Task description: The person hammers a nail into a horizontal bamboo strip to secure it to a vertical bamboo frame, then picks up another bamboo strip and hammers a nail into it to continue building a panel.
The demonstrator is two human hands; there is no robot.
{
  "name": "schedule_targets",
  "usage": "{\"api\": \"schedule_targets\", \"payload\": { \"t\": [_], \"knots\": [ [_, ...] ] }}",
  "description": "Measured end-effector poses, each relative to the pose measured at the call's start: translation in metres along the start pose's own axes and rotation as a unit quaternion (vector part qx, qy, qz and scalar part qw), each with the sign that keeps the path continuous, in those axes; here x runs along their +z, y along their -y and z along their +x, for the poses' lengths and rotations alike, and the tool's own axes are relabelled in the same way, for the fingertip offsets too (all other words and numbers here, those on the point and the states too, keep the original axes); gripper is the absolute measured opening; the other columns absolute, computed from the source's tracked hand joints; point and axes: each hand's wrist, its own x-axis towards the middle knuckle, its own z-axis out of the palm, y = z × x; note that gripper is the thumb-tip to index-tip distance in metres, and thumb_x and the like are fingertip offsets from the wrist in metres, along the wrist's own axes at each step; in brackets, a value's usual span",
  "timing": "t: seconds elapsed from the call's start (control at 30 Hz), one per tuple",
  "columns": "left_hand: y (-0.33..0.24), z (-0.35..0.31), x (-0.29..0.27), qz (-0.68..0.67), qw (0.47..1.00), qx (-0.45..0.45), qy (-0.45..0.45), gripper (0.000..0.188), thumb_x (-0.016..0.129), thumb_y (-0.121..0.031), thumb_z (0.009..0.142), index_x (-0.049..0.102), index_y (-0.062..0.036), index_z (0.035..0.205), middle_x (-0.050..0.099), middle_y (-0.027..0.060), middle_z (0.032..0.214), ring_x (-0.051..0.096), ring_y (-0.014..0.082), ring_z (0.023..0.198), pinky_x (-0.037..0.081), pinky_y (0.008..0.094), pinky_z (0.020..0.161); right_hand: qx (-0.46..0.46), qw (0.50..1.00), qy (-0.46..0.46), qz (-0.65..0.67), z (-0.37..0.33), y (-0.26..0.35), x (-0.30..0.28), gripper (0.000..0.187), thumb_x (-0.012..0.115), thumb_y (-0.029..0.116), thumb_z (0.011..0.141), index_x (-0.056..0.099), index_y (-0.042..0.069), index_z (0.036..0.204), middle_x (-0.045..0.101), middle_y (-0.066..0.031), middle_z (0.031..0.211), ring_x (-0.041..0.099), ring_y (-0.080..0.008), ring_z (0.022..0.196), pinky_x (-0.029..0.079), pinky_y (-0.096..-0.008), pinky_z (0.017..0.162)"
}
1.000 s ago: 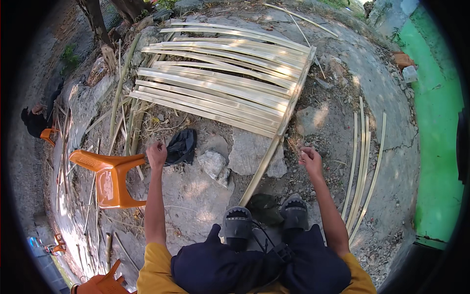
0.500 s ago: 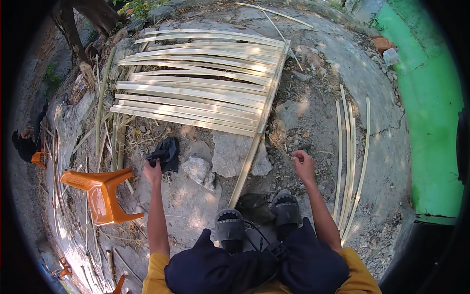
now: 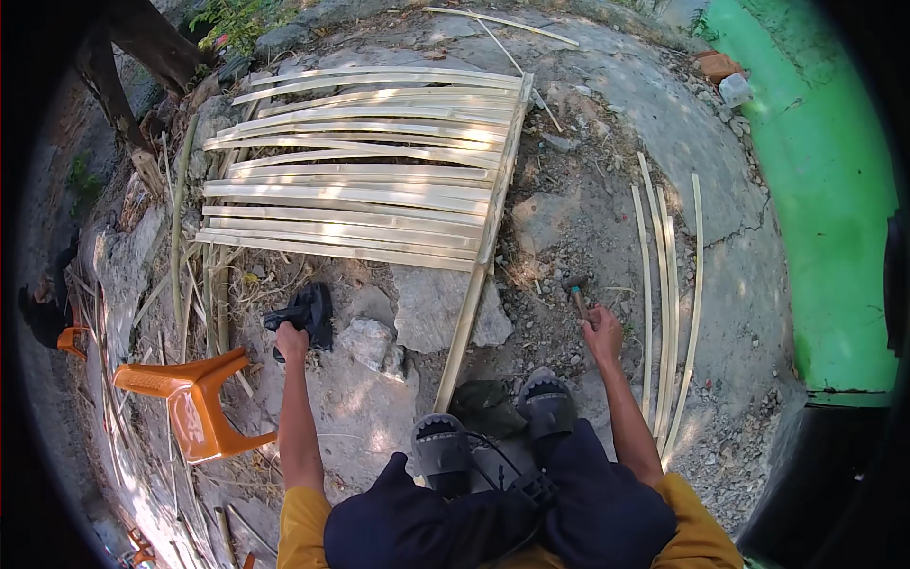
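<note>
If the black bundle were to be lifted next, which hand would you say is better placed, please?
The left hand, I'd judge: it appears to grip the black bundle. The right hand is farther off, well to the right of the pale rock, and seems occupied with a slim teal-tipped object.

The left arm reaches straight out in front. At its end, the left hand is curled up tight — fingers tucked in. The right arm slants inward, and the right hand is pinched — fingers bent close together. The two hands are well apart.
</note>
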Motion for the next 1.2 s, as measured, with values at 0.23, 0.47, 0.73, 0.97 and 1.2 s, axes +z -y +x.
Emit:
{"api": "schedule_targets", "payload": {
  "t": [0.23,0.47,0.73,0.97,1.2],
  "knots": [
    [0.006,0.004,-0.012,-0.046,0.998,-0.05,-0.003,0.032,0.069,-0.015,0.076,0.071,0.008,0.099,0.071,0.0321,0.105,0.068,0.048,0.103,0.054,0.0521,0.094,0.032,0.998,0.044,-0.026,0.001,0.009,0.003,0.028,0.082,0.02,0.079,0.068,0.005,0.097,0.07,-0.0118,0.09,0.069,-0.031,0.087,0.055,-0.0446,0.077],
    [0.018,-0.005,-0.02,-0.142,0.987,0.026,-0.066,0.026,0.072,-0.015,0.075,0.074,0.0045,0.092,0.075,0.0241,0.091,0.073,0.041,0.091,0.057,0.048,0.087,0.043,0.997,0.051,-0.028,0.004,0.004,0.003,0.028,0.082,0.021,0.079,0.067,0.006,0.097,0.07,-0.011,0.089,0.069,-0.0303,0.083,0.055,-0.044,0.074],
    [0.043,-0.021,-0.089,-0.182,0.969,0.102,-0.134,0.011,0.072,-0.008,0.081,0.067,0.0023,0.082,0.073,0.0168,0.079,0.073,0.0313,0.078,0.056,0.0395,0.074,0.046,0.996,0.072,-0.029,0.004,0.006,0.003,0.029,0.081,0.021,0.081,0.068,0.006,0.102,0.071,-0.0107,0.09,0.07,-0.0303,0.087,0.055,-0.0442,0.076],
    [-0.004,-0.034,-0.165,0.085,0.977,0.146,-0.133,0.008,0.065,-0.004,0.083,0.067,0.0027,0.086,0.071,0.0219,0.089,0.069,0.041,0.086,0.052,0.052,0.075,0.006,0.995,0.069,-0.067,-0.002,0.004,0.009,0.03,0.072,0.021,0.088,0.064,0.006,0.113,0.066,-0.015,0.108,0.066,-0.0355,0.101,0.054,-0.0485,0.085],
    [-0.003,-0.045,-0.214,0.064,0.978,0.196,-0.038,0.011,0.068,-0.008,0.084,0.07,0.0021,0.088,0.073,0.0206,0.095,0.072,0.0385,0.089,0.056,0.0425,0.077,-0.016,0.998,0.043,-0.034,0.005,0.007,0.008,0.032,0.069,0.021,0.091,0.062,0.003,0.116,0.065,-0.0175,0.109,0.064,-0.0393,0.103,0.052,-0.0512,0.086]
  ]
}}
